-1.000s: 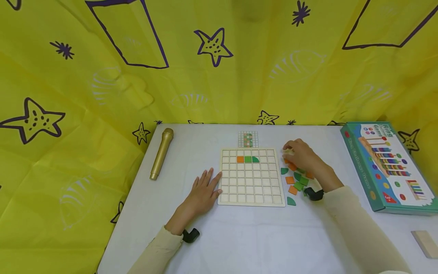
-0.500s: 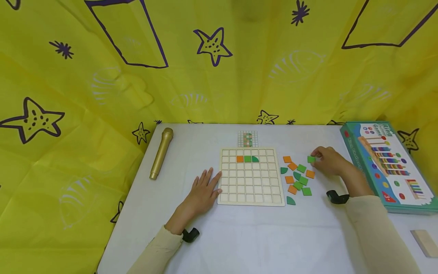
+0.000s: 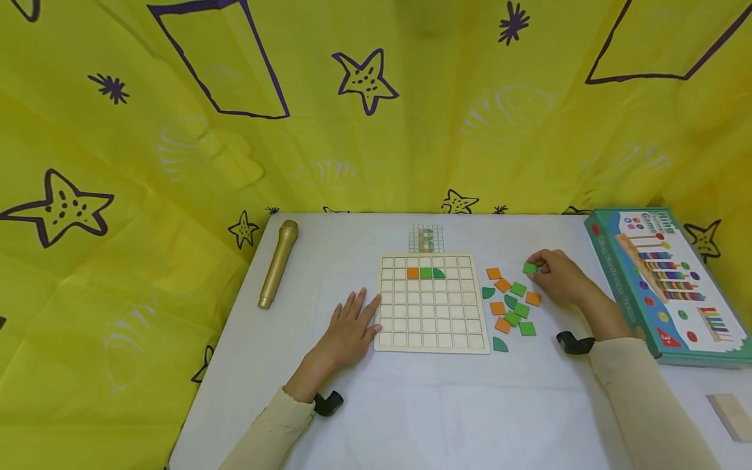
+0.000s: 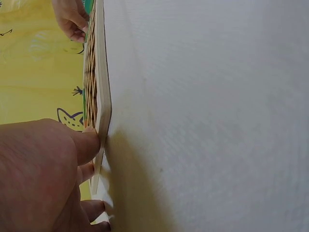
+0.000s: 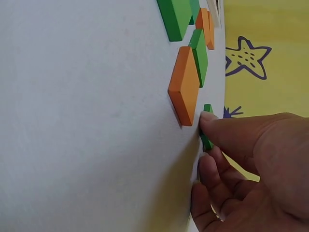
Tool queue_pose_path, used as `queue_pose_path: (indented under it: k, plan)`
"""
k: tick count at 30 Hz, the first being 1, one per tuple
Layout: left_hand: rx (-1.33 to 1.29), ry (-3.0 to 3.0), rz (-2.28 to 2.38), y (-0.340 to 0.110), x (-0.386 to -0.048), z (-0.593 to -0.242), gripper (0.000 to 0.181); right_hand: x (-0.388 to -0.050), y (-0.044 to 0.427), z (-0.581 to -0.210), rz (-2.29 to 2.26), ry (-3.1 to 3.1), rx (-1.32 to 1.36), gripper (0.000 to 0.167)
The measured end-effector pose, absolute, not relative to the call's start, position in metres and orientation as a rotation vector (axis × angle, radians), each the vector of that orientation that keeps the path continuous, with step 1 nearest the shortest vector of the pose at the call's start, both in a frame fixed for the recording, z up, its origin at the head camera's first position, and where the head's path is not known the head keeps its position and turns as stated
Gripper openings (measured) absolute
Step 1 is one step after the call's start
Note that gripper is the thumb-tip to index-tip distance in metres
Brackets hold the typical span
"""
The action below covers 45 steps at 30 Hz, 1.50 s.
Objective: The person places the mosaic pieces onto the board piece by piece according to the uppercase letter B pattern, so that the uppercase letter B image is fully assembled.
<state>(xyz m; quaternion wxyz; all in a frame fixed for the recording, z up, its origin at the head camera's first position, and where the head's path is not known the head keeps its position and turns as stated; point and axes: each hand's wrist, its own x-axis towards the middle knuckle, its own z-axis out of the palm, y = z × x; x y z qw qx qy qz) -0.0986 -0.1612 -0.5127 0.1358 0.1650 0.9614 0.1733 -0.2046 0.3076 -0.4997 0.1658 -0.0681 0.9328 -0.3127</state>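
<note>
A light wooden grid board [image 3: 431, 320] lies on the white table, with an orange square tile [image 3: 413, 273], a green square tile [image 3: 425, 273] and a dark green quarter-round tile [image 3: 438, 273] in one row near its top. My left hand [image 3: 349, 329] rests at the board's left edge, fingers spread, its thumb touching the rim in the left wrist view. Right of the loose tiles, my right hand [image 3: 558, 275] pinches a green square tile [image 5: 207, 126] between thumb and fingers. Loose orange tiles [image 3: 497, 308], green squares [image 3: 527, 328] and quarter-rounds [image 3: 500, 344] lie between board and hand.
A small pattern card [image 3: 426, 239] lies just beyond the board. A gold microphone [image 3: 278, 264] is at the far left. On the right are a boxed game [image 3: 675, 287] and a wooden block [image 3: 730, 418]. A yellow curtain [image 3: 376, 150] hangs behind the table.
My right hand has moved from the top of the loose tiles to their right side, uncovering them, and now holds a green square tile. My left hand has stayed at the board.
</note>
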Motion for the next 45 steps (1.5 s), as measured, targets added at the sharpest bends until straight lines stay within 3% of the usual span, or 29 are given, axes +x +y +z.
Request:
queue_pose_path:
  k: [22,45]
  plan:
    - [0.487,2.782,0.501,-0.161,-0.098,-0.513,0.063,-0.214,0.25,-0.492,-0.921,2.72,-0.249,0.039]
    - [0.465,2.775,0.498,-0.16,-0.098,-0.511,0.062,-0.192,0.118,-0.493,-0.926,2.662,-0.613,0.023]
